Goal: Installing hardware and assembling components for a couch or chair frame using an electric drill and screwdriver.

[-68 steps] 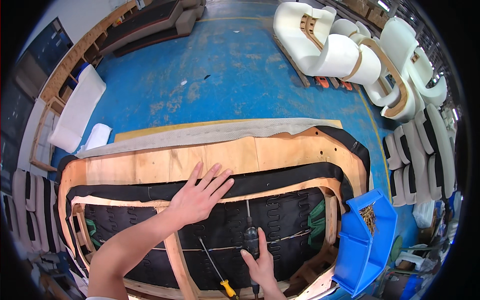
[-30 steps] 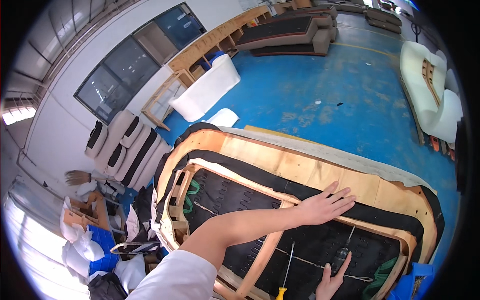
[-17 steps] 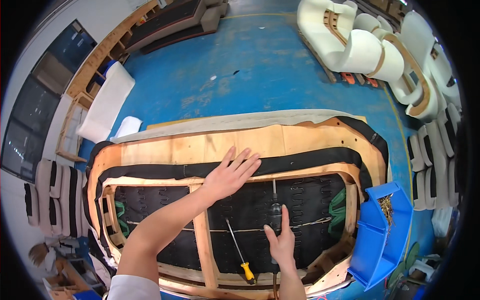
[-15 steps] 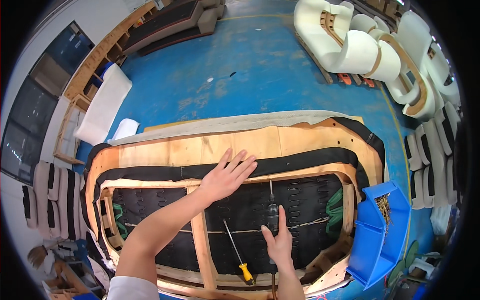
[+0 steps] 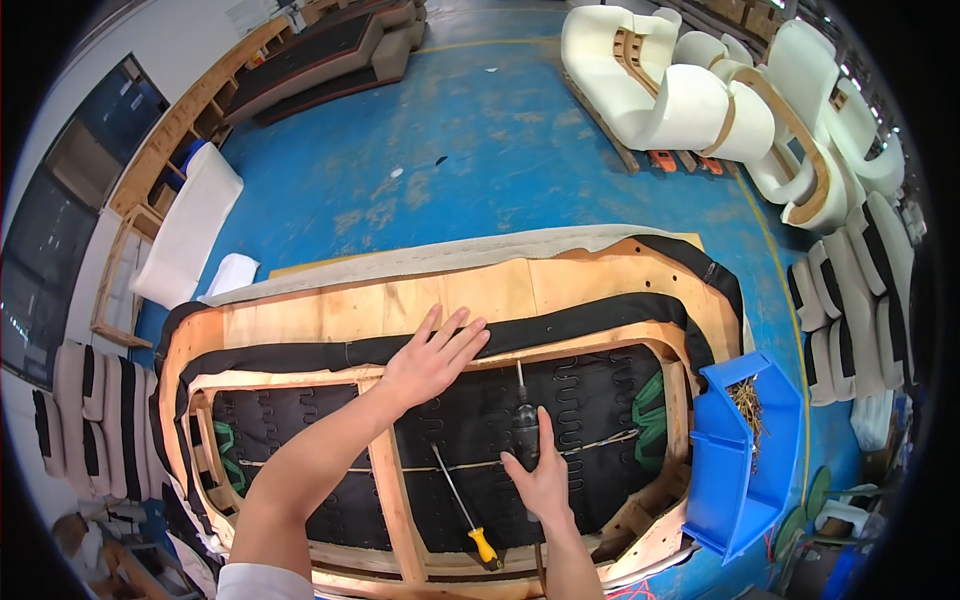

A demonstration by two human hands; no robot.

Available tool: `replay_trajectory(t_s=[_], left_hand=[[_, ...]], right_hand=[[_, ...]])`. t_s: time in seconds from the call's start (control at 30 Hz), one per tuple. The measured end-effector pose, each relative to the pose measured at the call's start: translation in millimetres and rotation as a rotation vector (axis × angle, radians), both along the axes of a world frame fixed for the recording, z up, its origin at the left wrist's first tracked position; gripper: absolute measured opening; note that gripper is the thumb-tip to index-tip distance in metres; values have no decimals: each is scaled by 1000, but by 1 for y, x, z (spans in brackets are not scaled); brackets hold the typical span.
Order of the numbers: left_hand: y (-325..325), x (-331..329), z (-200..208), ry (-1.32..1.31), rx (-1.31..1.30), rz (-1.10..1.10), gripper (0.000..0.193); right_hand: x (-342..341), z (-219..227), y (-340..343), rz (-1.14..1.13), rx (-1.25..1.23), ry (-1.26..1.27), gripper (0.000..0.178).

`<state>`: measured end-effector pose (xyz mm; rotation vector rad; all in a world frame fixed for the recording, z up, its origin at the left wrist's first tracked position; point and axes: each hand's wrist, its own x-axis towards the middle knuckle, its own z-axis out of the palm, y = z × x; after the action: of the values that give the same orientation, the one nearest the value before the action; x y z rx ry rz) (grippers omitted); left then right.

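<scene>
A wooden sofa frame [image 5: 398,490] lies before me, with black fabric and wavy metal springs [image 5: 567,395] inside it. My left hand [image 5: 432,362] rests flat on the black fabric strip [image 5: 590,320] along the inner rail, fingers spread. My right hand [image 5: 545,480] is wrapped round a black power screwdriver [image 5: 525,428]. Its long bit points away from me and reaches the inner rail; whether a screw sits at the tip is too small to tell. Left of the right hand, a screwdriver with a yellow handle [image 5: 482,547] lies on the black fabric.
At the frame's right end stands a blue bin [image 5: 712,475] holding many small screws [image 5: 745,408]. Grey cushions [image 5: 855,300] are stacked at right, others [image 5: 125,420] at left. White foam seat shapes [image 5: 690,105] stand at the far right on a pallet. The floor is blue.
The whole view has shifted a little, so everything appears farther left. Both hands and the power screwdriver keep about the same places on the frame.
</scene>
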<state>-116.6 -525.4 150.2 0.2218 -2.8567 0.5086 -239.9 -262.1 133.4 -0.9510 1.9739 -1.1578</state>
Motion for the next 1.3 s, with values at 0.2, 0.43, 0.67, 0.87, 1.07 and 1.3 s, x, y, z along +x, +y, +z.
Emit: replay_trajectory(t_s=[0.2,0.43,0.67,0.87,1.07,1.3], left_hand=[[3,-15,3,-14,-44,-11,66],[10,-6,29,28,228,11,72],[179,-148,125,251,265,-310,20],[322,-344,167,-297,358,-597,16],[311,-425,79,-724,-93,-481,14],[303,-414,101,-584,-15,-513,15]], right_hand=[[-16,-7,15,18,-86,69,90],[6,2,95,42,-127,-205,85],[45,22,273,64,-56,-339,88],[69,32,357,-3,-75,-416,87],[98,3,420,-329,-310,-377,79],[80,12,468,-566,-268,-423,83]])
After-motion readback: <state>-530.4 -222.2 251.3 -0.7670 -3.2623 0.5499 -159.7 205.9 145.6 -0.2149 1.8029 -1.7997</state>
